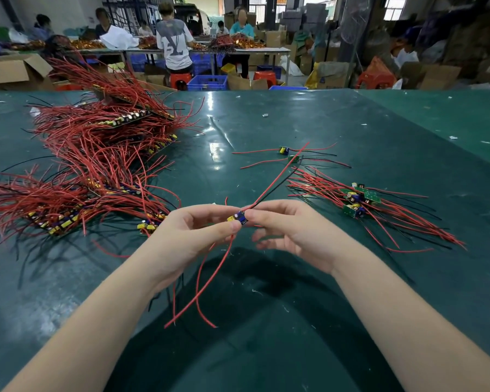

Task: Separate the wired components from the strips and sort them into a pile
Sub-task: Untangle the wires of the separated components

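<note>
Left hand (193, 236) and right hand (289, 233) both pinching one small wired component (238, 217), above green table (266, 321)

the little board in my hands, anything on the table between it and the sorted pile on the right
Nothing visible: the board, pinched by both hands, has only bare green table between it and the pile.

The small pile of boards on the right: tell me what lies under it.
Under the small pile of boards lie their own red and black wires, fanned across the green table. Whether anything else sits beneath is hidden by the boards.
</note>
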